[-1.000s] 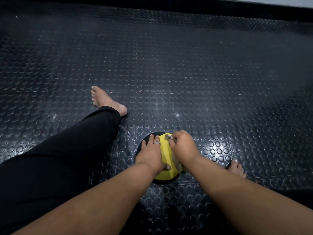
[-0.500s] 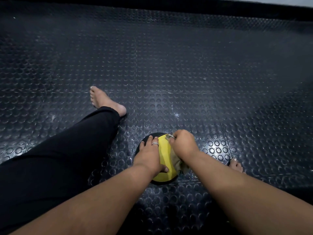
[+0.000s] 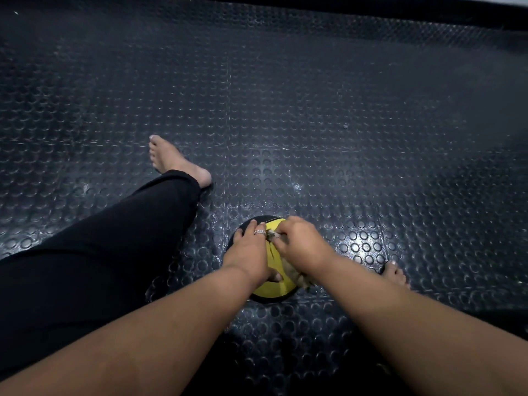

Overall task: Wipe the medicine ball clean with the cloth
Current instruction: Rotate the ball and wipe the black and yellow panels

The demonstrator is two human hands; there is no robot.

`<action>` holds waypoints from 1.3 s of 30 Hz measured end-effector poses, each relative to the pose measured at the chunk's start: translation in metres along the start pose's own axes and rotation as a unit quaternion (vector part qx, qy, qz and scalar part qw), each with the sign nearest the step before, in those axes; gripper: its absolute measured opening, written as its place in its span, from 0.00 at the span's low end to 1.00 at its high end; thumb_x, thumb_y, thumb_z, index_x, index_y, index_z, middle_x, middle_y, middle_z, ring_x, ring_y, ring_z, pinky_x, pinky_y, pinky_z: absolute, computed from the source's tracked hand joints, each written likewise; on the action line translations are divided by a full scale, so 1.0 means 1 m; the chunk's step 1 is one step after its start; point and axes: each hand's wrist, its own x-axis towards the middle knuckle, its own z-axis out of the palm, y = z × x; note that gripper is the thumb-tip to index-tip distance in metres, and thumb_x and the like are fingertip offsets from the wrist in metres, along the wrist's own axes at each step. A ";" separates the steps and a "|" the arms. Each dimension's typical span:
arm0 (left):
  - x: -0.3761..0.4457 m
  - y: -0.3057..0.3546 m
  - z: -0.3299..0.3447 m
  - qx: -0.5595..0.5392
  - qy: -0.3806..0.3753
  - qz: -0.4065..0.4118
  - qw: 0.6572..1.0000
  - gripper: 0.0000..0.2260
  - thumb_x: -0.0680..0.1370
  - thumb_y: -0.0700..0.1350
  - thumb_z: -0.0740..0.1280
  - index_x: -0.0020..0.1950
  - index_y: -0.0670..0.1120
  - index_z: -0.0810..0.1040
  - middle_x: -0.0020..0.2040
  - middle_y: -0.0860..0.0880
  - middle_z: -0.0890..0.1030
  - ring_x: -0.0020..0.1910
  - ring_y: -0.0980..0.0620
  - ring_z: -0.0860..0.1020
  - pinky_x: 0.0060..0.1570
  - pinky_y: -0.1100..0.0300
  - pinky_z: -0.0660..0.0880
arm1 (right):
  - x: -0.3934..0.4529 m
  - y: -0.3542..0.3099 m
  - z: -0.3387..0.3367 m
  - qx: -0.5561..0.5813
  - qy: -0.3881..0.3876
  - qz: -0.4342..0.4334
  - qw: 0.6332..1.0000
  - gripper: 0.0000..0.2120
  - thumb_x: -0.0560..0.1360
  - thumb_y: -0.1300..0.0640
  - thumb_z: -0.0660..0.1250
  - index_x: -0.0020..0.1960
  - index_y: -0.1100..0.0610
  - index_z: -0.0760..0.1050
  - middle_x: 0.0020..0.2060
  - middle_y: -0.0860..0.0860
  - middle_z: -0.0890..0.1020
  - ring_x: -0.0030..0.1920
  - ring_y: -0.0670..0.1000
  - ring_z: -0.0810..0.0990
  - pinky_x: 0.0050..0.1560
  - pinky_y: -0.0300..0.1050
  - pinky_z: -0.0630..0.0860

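Note:
A black and yellow medicine ball [image 3: 270,288] rests on the studded floor between my legs, just below the centre of the view. My left hand [image 3: 250,252] lies spread over its left side, a ring on one finger, thumb pressed on the yellow panel. My right hand [image 3: 304,247] is closed around a crumpled brownish cloth [image 3: 297,277] and presses it on the ball's upper right. Most of the cloth is hidden under that hand; a bit of it pokes out at the fingertips and below the wrist.
Black rubber floor [image 3: 314,124] with round studs stretches all around. My left leg [image 3: 100,247] in black trousers lies stretched out to the left, its bare foot [image 3: 174,161] ahead. My right foot [image 3: 395,274] shows beside the ball on the right. A dark wall base runs along the top.
My right hand has slid the cloth leftward across the ball's top until its fingers meet my left hand's fingers. The left hand stays in place on the ball.

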 end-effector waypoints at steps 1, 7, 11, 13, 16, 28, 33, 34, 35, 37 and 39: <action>-0.001 0.000 0.000 -0.003 -0.002 0.001 1.000 0.54 0.66 0.56 0.79 0.80 0.47 0.46 0.80 0.50 0.47 0.79 0.44 0.47 0.76 0.47 0.56 | -0.003 0.000 0.004 0.004 -0.001 -0.008 1.000 0.09 0.77 0.56 0.63 0.48 0.62 0.78 0.43 0.52 0.73 0.44 0.52 0.73 0.41 0.39 0.63; -0.001 0.003 -0.003 0.001 -0.002 0.009 1.000 0.54 0.67 0.57 0.78 0.80 0.47 0.46 0.81 0.50 0.47 0.79 0.44 0.47 0.75 0.46 0.57 | 0.013 0.019 -0.003 -0.008 0.011 0.091 0.996 0.10 0.78 0.58 0.61 0.47 0.65 0.77 0.42 0.55 0.72 0.44 0.55 0.74 0.43 0.42 0.66; -0.004 -0.002 -0.004 0.007 -0.006 0.004 1.000 0.54 0.66 0.56 0.79 0.80 0.46 0.46 0.80 0.49 0.47 0.79 0.44 0.48 0.76 0.47 0.56 | 0.012 0.042 -0.027 0.004 0.012 0.178 0.984 0.10 0.76 0.59 0.63 0.41 0.64 0.76 0.35 0.58 0.78 0.38 0.56 0.75 0.36 0.40 0.66; -0.003 -0.008 -0.007 -0.001 -0.008 -0.002 1.000 0.55 0.65 0.56 0.79 0.80 0.46 0.47 0.80 0.48 0.49 0.79 0.44 0.50 0.76 0.47 0.57 | 0.009 0.039 -0.029 0.057 0.045 0.192 0.979 0.11 0.75 0.57 0.64 0.41 0.64 0.77 0.35 0.58 0.80 0.39 0.56 0.76 0.34 0.41 0.67; -0.001 -0.011 -0.010 -0.016 -0.004 -0.002 1.000 0.55 0.64 0.56 0.80 0.79 0.46 0.50 0.79 0.49 0.53 0.78 0.45 0.54 0.75 0.48 0.58 | 0.005 0.024 -0.020 0.137 0.074 0.197 0.968 0.03 0.74 0.56 0.68 0.43 0.55 0.76 0.36 0.50 0.79 0.38 0.50 0.77 0.32 0.37 0.68; -0.006 -0.013 -0.001 -0.039 0.017 0.004 0.999 0.48 0.68 0.50 0.78 0.79 0.47 0.51 0.80 0.48 0.51 0.79 0.46 0.51 0.73 0.48 0.61 | -0.030 -0.023 0.028 -0.020 0.042 0.059 0.997 0.17 0.80 0.56 0.55 0.68 0.51 0.69 0.65 0.47 0.69 0.61 0.54 0.63 0.62 0.53 0.68; -0.006 -0.008 0.001 -0.029 0.008 0.003 1.000 0.53 0.66 0.55 0.79 0.80 0.47 0.48 0.81 0.50 0.47 0.79 0.45 0.49 0.75 0.48 0.58 | -0.002 -0.006 0.027 -0.009 0.048 0.038 0.998 0.17 0.75 0.67 0.57 0.59 0.60 0.78 0.54 0.56 0.75 0.57 0.57 0.70 0.59 0.45 0.68; -0.005 -0.006 0.000 -0.028 0.008 0.003 1.000 0.53 0.66 0.55 0.79 0.80 0.48 0.48 0.81 0.51 0.48 0.79 0.45 0.49 0.75 0.48 0.57 | 0.005 -0.003 0.023 0.002 0.051 0.068 0.996 0.17 0.74 0.68 0.57 0.59 0.61 0.78 0.54 0.57 0.76 0.57 0.58 0.71 0.58 0.45 0.68; -0.005 -0.004 -0.001 -0.023 0.005 0.004 1.000 0.53 0.66 0.55 0.79 0.80 0.48 0.48 0.81 0.51 0.47 0.79 0.44 0.48 0.75 0.47 0.57 | 0.013 -0.001 0.020 0.020 0.053 0.109 0.992 0.18 0.73 0.69 0.57 0.58 0.61 0.78 0.54 0.59 0.76 0.57 0.58 0.73 0.58 0.44 0.69; -0.003 0.001 0.000 -0.014 -0.003 0.003 1.000 0.53 0.67 0.55 0.79 0.80 0.47 0.47 0.81 0.51 0.47 0.79 0.43 0.48 0.75 0.47 0.58 | 0.020 -0.001 0.011 0.047 0.049 0.174 0.982 0.18 0.73 0.71 0.58 0.57 0.62 0.79 0.55 0.60 0.78 0.56 0.59 0.76 0.56 0.44 0.73; 0.001 0.002 0.001 -0.015 -0.001 0.000 1.000 0.52 0.67 0.53 0.79 0.80 0.47 0.48 0.81 0.50 0.48 0.79 0.43 0.48 0.75 0.47 0.59 | 0.015 -0.005 0.008 0.034 0.030 0.136 0.990 0.16 0.74 0.69 0.59 0.58 0.61 0.78 0.56 0.60 0.76 0.57 0.59 0.75 0.55 0.44 0.72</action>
